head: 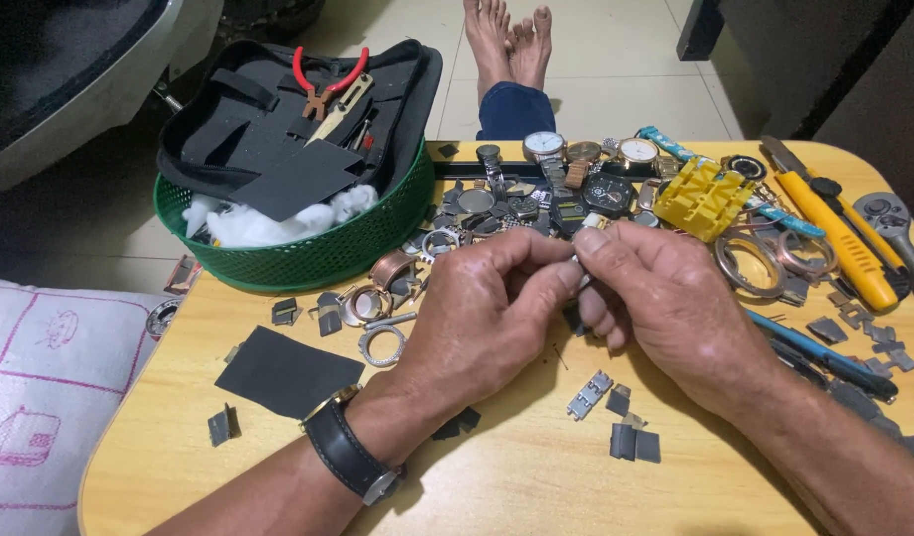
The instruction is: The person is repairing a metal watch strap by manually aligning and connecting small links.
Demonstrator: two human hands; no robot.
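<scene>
While a small metal watch part [582, 279] is pinched between the fingers of the left hand [482, 318] and right hand [665, 298] above the worktop [516, 476], fine fitting appears underway, so steady alignment is called for.

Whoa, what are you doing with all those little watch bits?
A person sits at a wooden table. Both hands, left hand and right hand, pinch one tiny metal piece between the fingertips. Watches, watch cases and loose band links lie around, with a green basket of tools nearby.
</scene>
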